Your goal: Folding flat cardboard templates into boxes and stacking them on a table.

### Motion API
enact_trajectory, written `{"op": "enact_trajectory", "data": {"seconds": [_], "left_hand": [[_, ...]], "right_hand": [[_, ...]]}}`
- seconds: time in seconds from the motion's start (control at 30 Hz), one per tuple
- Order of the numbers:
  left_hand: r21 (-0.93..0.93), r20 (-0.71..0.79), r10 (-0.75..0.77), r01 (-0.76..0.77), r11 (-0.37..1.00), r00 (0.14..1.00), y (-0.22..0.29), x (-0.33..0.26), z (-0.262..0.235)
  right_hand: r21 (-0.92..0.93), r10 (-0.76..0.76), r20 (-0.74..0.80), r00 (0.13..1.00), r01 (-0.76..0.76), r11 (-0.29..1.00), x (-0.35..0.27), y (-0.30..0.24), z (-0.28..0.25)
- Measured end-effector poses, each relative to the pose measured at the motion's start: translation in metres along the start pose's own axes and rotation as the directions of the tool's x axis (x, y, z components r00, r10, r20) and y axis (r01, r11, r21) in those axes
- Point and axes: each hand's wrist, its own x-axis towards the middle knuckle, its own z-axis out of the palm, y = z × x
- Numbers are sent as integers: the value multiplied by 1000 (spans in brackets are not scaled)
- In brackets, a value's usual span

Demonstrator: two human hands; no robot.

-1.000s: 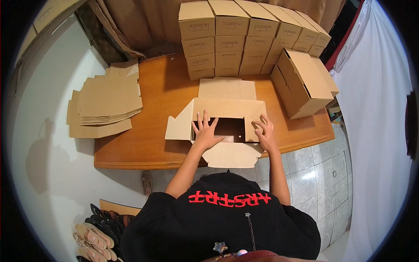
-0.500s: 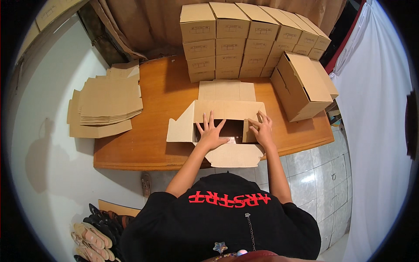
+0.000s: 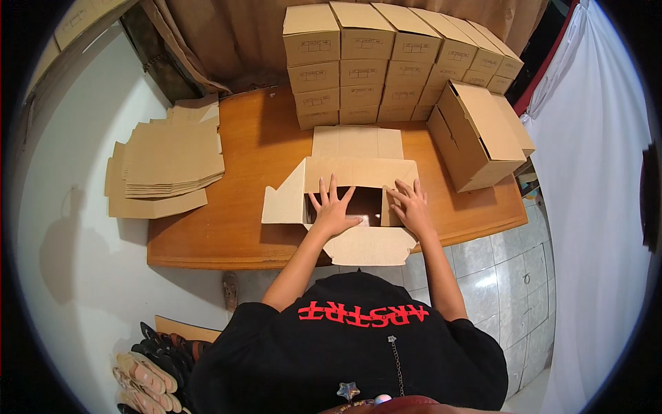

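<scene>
Right hand (image 3: 414,209) has edged inward; it and the left hand (image 3: 336,214) spread, fingers loose, over the box (image 3: 361,172) on the worktop (image 3: 248,179). Probably light, stiff but creasable; hold by opposite sides.

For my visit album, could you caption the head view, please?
Left hand and right hand at an open cardboard box on a wooden table, flat cardboard at left, stacked boxes behind.

Matt cardboard box (image 3: 362,171), smooth wooden table (image 3: 255,169) with soft sheen, glossy floor tiles (image 3: 476,283), matt cloth shirt (image 3: 345,345)
</scene>
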Motion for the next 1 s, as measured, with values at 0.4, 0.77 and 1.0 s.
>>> {"op": "enact_trajectory", "data": {"seconds": [0.4,0.77,1.0], "left_hand": [[-14,17,-19,19,1000,1000,2,0,-2],[-192,-274,-361,317,929,891,-62,-19,-49],[-452,-97,-777,668,591,622,-164,-46,-39]], "right_hand": [[-112,50,76,996,-42,993,6,-11,-1],[225,106,-221,970,-55,973,23,14,3],[170,80,-115,990,-60,984,45,9,2]]}}
